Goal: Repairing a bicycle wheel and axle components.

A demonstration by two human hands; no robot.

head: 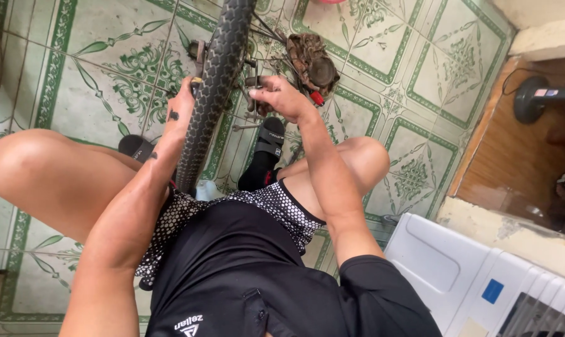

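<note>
A black knobbly bicycle tyre (211, 93) stands upright between my knees and runs from my lap to the top of the view. My left hand (181, 103) presses against the tyre's left side near a metal part at the hub. On the tyre's right side my right hand (281, 97) has its fingers closed around a small dark metal part by the axle. Thin spokes show behind that hand.
A dirty brown rag with a red piece (312, 62) lies on the green patterned floor tiles (413, 75). Black sandals (269, 140) are on my feet. A white plastic appliance (463, 274) stands at the lower right, a wooden step with a black fan base (532, 100) beyond it.
</note>
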